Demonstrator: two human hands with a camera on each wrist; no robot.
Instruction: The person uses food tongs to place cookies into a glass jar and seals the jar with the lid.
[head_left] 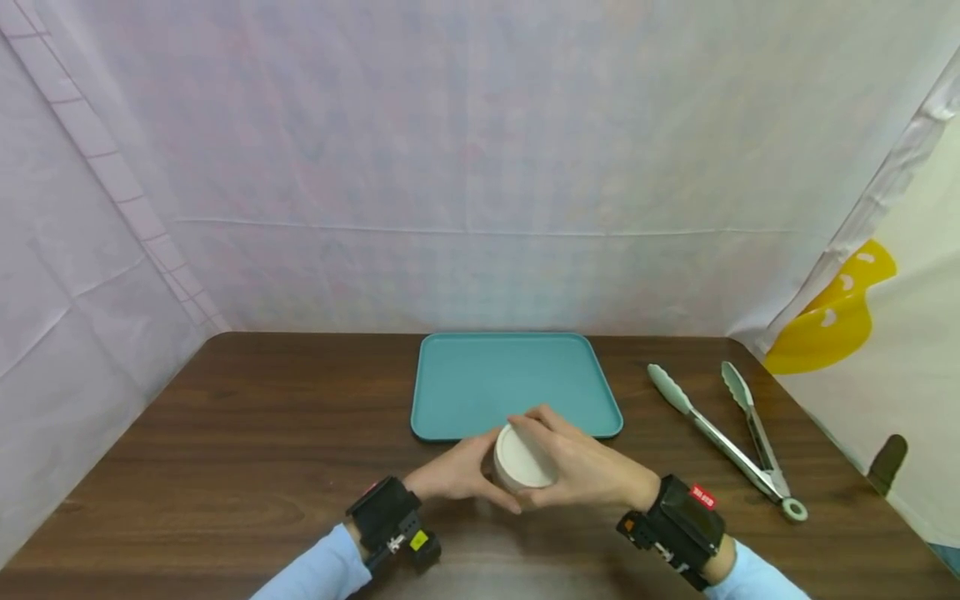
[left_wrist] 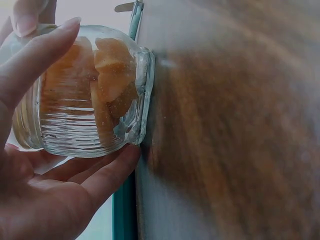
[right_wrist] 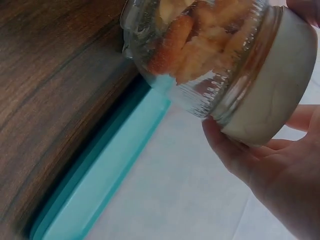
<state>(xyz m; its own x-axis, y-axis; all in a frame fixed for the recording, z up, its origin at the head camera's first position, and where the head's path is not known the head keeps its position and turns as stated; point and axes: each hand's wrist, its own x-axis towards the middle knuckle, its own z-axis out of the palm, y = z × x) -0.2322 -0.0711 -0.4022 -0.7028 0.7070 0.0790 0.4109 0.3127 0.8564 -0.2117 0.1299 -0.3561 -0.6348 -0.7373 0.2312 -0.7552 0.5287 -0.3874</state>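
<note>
A clear glass jar [left_wrist: 82, 107] with ribbed sides stands upright near the table's front, orange-brown chunks [right_wrist: 192, 47] inside it. Its round off-white lid [head_left: 519, 460] faces up toward the head camera. From the left side, my left hand [head_left: 459, 473] grips the glass body, thumb on the near side and fingers on the far side. My right hand [head_left: 588, 468] holds the lid by its rim, with one fingertip at the glass just below it. In the left wrist view the jar's base is close against the wooden table.
A teal tray [head_left: 510, 383] lies just behind the jar. Silver tongs [head_left: 731, 450] with pale green tips lie spread on the right of the dark wooden table [head_left: 247, 467]. Beyond the table's right edge is a yellow object with white marks [head_left: 825, 325]. White cloth [head_left: 465, 167] hangs behind.
</note>
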